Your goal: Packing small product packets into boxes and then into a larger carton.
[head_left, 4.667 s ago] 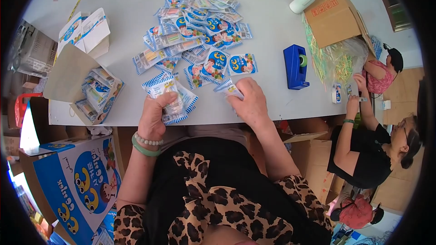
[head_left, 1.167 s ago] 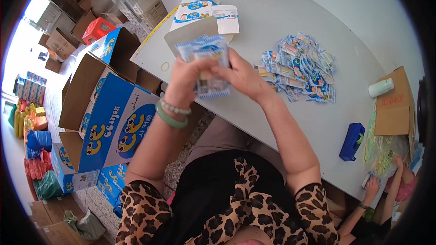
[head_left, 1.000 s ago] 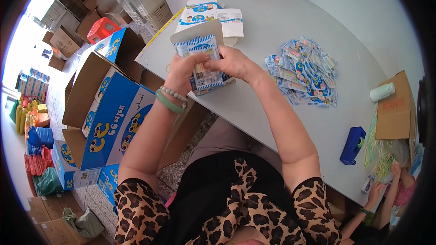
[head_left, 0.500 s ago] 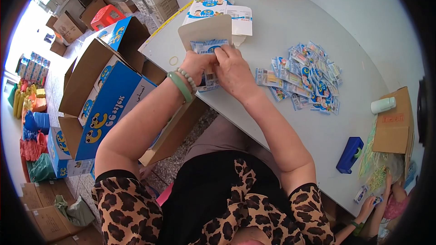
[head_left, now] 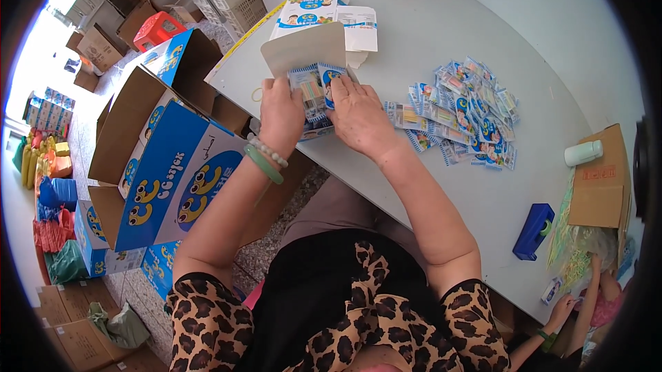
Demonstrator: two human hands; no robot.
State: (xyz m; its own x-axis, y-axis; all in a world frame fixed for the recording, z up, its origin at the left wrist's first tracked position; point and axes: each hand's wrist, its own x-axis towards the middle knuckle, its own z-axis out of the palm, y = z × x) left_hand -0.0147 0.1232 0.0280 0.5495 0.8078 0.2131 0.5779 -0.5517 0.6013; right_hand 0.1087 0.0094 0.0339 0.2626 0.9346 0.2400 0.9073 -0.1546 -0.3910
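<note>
A small white carton (head_left: pixel 303 49) stands at the table's near edge, its pale lid flap raised. Inside it lie blue-and-white packets (head_left: pixel 308 89) with coloured sticks showing through. My left hand (head_left: pixel 281 115) grips the carton's left side, fingers bent over the wall; a green bangle and a bead bracelet are on that wrist. At the carton's right side, my right hand (head_left: pixel 360 115) has its fingers closed on another packet (head_left: pixel 331 77), partly covering it. To the right of this hand a heap of similar packets (head_left: pixel 462 113) is spread over the table.
Behind the carton lie printed white boxes (head_left: pixel 314 5). A large blue open carton (head_left: pixel 172 179) stands at the table's left edge. On the right are a blue tape dispenser (head_left: pixel 532 232), a white bottle (head_left: pixel 583 153), a brown carton (head_left: pixel 598 189) and a co-worker's hand (head_left: pixel 562 308).
My hands, which were together over the carton, have moved apart: the left to its left wall, the right to its right side. More of the packets inside show. The large blue carton has turned slightly.
</note>
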